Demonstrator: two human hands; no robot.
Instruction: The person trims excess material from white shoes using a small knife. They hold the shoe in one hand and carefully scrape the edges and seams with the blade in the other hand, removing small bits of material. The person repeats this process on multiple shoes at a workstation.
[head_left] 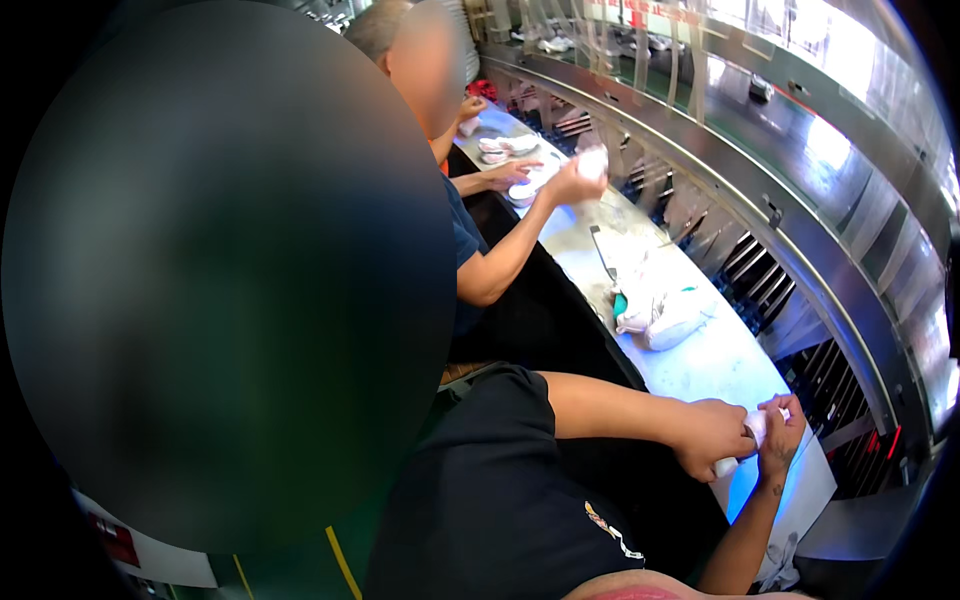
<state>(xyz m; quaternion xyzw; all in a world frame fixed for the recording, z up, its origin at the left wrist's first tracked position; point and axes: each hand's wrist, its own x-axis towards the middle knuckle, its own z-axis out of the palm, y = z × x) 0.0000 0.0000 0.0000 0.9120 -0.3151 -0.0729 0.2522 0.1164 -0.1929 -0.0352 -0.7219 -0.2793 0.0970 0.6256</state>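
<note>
At the lower right, my left hand (712,440) and my right hand (782,432) are both closed on one white shoe (757,426). My fingers cover most of it, so only parts of its pale surface show. The left hand wraps around it from the near side, while the right hand grips its far end with bent fingers. Both hands are over the near end of a long pale worktable (700,372), lit bluish-white. Farther along the table lies a white bundle (672,315) with a green patch, apart from my hands; its kind is unclear in the glare.
A co-worker (500,265) at the table's far left raises a white piece in one hand. Several white shoes (508,148) lie before them. A dark slim object (603,252) rests mid-table. Along the right runs a metal-framed conveyor (720,160) with hanging clear strips.
</note>
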